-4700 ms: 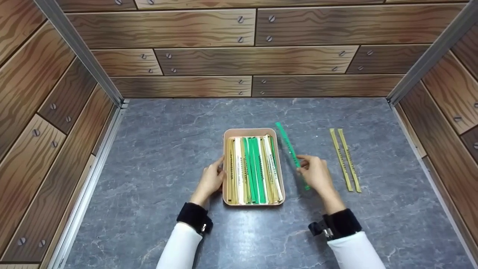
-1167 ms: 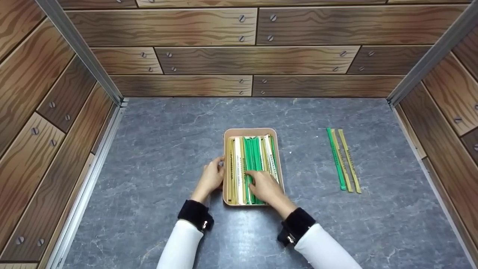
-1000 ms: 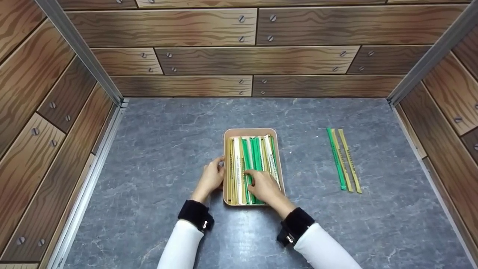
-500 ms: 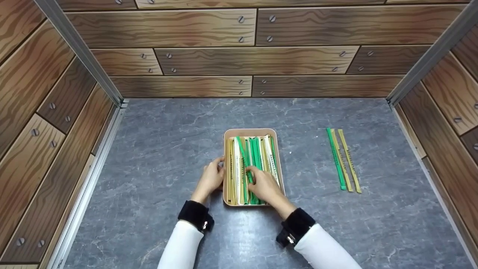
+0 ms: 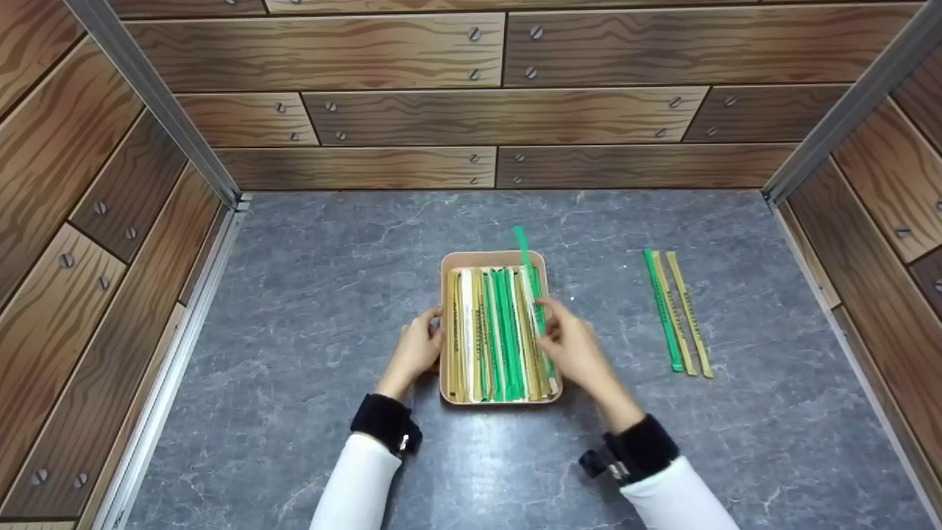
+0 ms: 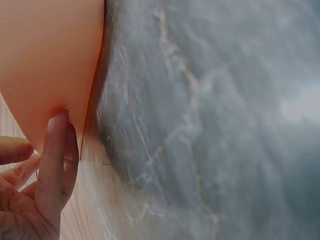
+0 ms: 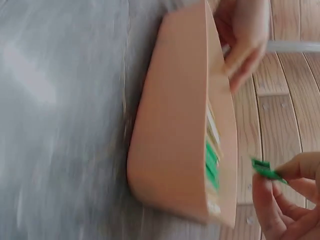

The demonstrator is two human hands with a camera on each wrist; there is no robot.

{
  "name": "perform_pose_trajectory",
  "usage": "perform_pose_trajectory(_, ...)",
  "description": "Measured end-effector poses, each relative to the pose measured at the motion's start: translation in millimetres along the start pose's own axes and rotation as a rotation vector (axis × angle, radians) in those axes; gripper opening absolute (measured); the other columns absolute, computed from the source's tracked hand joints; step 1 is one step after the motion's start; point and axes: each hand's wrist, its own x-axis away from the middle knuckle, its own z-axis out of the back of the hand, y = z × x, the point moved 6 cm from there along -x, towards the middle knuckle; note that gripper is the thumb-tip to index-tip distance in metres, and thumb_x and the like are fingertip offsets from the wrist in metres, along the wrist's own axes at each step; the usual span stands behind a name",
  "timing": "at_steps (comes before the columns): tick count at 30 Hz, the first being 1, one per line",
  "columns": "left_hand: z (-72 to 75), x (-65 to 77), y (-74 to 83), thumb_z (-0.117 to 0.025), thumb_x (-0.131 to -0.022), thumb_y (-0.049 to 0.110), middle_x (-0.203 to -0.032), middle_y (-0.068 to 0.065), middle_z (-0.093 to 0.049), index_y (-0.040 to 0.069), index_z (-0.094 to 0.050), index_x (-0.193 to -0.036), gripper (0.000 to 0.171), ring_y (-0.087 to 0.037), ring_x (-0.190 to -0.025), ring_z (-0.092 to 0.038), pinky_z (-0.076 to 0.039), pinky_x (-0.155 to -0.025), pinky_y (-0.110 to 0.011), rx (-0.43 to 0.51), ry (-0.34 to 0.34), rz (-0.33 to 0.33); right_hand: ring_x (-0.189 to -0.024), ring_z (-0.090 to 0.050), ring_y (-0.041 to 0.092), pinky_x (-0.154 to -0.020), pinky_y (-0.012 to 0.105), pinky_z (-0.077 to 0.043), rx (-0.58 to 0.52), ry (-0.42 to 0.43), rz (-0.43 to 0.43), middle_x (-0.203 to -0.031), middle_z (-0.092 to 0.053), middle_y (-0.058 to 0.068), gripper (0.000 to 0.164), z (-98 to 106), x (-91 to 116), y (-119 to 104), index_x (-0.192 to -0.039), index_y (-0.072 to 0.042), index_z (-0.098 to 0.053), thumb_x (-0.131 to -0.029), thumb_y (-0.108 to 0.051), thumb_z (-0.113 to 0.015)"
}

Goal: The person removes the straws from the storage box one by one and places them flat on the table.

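A pink-beige rectangular box (image 5: 493,260), seen in the head view at mid-table, holds a row of slim wrapped straws (image 5: 467,331) in gold, white and green. My left hand (image 5: 414,350) grips its left side, with fingertips against the outer wall (image 6: 50,65) in the left wrist view. My right hand (image 5: 580,350) is at the box's right edge and pinches a green wrapped straw (image 5: 522,246) between thumb and fingers. That straw is raised over the right rim, its far end past the back of the box. The right wrist view shows one end of the green straw (image 7: 267,172) by my fingertips.
To the right on the grey marbled table (image 5: 331,258) lie a green wrapped straw (image 5: 662,313) and two gold wrapped straws (image 5: 689,316), roughly side by side. Wood-patterned panels (image 5: 405,169) wall in the back and both sides.
The first green straw was laid beside the gold pair. My right hand then reached into the box, took another green straw, and has moved right with it. My left hand stays put.
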Motion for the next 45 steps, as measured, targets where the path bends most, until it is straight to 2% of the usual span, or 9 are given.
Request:
perform_pose_trajectory(3, 0.6, -0.3, 0.3, -0.055, -0.094, 0.001, -0.072, -0.004, -0.059, -0.003, -0.057, -0.132, 0.039, -0.012, -0.056, -0.052, -0.046, -0.050, -0.027, -0.012, 0.006, 0.002, -0.073, -0.064, 0.025, -0.064, 0.035, -0.057, 0.110, 0.080, 0.012, -0.082, -0.063, 0.012, 0.066, 20, 4, 10, -0.139, -0.001, -0.049, -0.077, 0.014, -0.065)
perform_pose_trajectory(8, 0.8, -0.1, 0.2, -0.055, -0.094, 0.002, -0.070, -0.003, -0.058, -0.003, -0.057, -0.133, 0.039, -0.013, -0.056, -0.052, -0.045, -0.050, -0.028, -0.040, 0.011, -0.005, -0.077, -0.064, 0.030, -0.065, 0.044, -0.056, 0.257, 0.142, -0.059, -0.087, -0.064, 0.016, 0.061, 48, 11, 38, -0.137, 0.001, -0.051, -0.078, 0.011, -0.063)
perform_pose_trajectory(15, 1.3, 0.1, 0.6, -0.054, -0.094, 0.001, -0.074, -0.005, -0.061, -0.002, -0.057, -0.132, 0.038, -0.015, -0.059, -0.055, -0.049, -0.053, -0.030, -0.046, 0.013, -0.010, -0.077, -0.064, 0.035, -0.061, 0.049, -0.053, 0.419, 0.147, -0.177, -0.091, -0.065, 0.019, 0.050, 92, 19, 78, -0.131, 0.003, -0.056, -0.081, 0.004, -0.061)
perform_pose_trajectory(20, 1.1, 0.3, 1.7, -0.054, -0.093, 0.000, -0.077, -0.007, -0.062, -0.002, -0.057, -0.132, 0.039, -0.016, -0.061, -0.056, -0.050, -0.055, -0.032, -0.053, 0.012, -0.021, -0.079, -0.064, 0.041, -0.059, 0.051, -0.051, 0.460, 0.154, -0.300, -0.097, -0.067, 0.023, 0.050, 124, 23, 108, -0.133, 0.001, -0.055, -0.083, 0.000, -0.059)
perform_pose_trajectory(23, 0.6, 0.0, 1.7, -0.053, -0.093, 0.000, -0.078, -0.007, -0.063, -0.003, -0.057, -0.131, 0.039, -0.017, -0.063, -0.057, -0.050, -0.057, -0.033, -0.062, 0.011, -0.030, -0.082, -0.064, 0.042, -0.058, 0.051, -0.051, 0.462, 0.123, -0.398, -0.104, -0.066, 0.025, 0.051, 137, 25, 126, -0.137, 0.001, -0.052, -0.086, -0.002, -0.057)
perform_pose_trajectory(27, 0.5, 0.0, 1.8, -0.053, -0.094, 0.000, -0.082, -0.010, -0.065, -0.004, -0.057, -0.131, 0.038, -0.018, -0.065, -0.059, -0.052, -0.059, -0.034, -0.056, 0.010, -0.037, -0.083, -0.064, 0.041, -0.058, 0.049, -0.050, 0.473, 0.079, -0.469, -0.108, -0.065, 0.024, 0.048, 148, 27, 143, -0.139, 0.001, -0.050, -0.092, -0.007, -0.055)
perform_pose_trajectory(31, 0.7, 0.8, 2.4, -0.053, -0.094, -0.001, -0.085, -0.012, -0.066, -0.004, -0.056, -0.132, 0.038, -0.020, -0.066, -0.061, -0.053, -0.060, -0.034, -0.050, 0.015, -0.045, -0.082, -0.064, 0.039, -0.055, 0.047, -0.048, 0.478, 0.062, -0.496, -0.110, -0.065, 0.023, 0.047, 153, 28, 153, -0.141, -0.001, -0.050, -0.094, -0.009, -0.052)
perform_pose_trajectory(38, 1.1, 2.4, 4.0, -0.054, -0.092, -0.002, -0.080, -0.010, -0.065, -0.004, -0.057, -0.130, 0.039, -0.018, -0.063, -0.058, -0.051, -0.059, -0.035, -0.076, 0.022, -0.061, -0.098, -0.060, 0.046, -0.063, 0.052, -0.049, 0.486, 0.039, -0.551, -0.118, -0.063, 0.025, 0.046, 156, 31, 162, -0.139, 0.000, -0.052, -0.094, -0.009, -0.048)
perform_pose_trajectory(45, -0.3, 1.0, 2.5, -0.054, -0.092, -0.002, -0.086, -0.013, -0.066, -0.004, -0.056, -0.132, 0.039, -0.020, -0.066, -0.060, -0.052, -0.059, -0.035, -0.071, 0.020, -0.055, -0.101, -0.058, 0.049, -0.066, 0.056, -0.049, 0.490, 0.049, -0.562, -0.122, -0.059, 0.030, 0.043, 159, 32, 166, -0.135, -0.001, -0.057, -0.094, -0.011, -0.050)
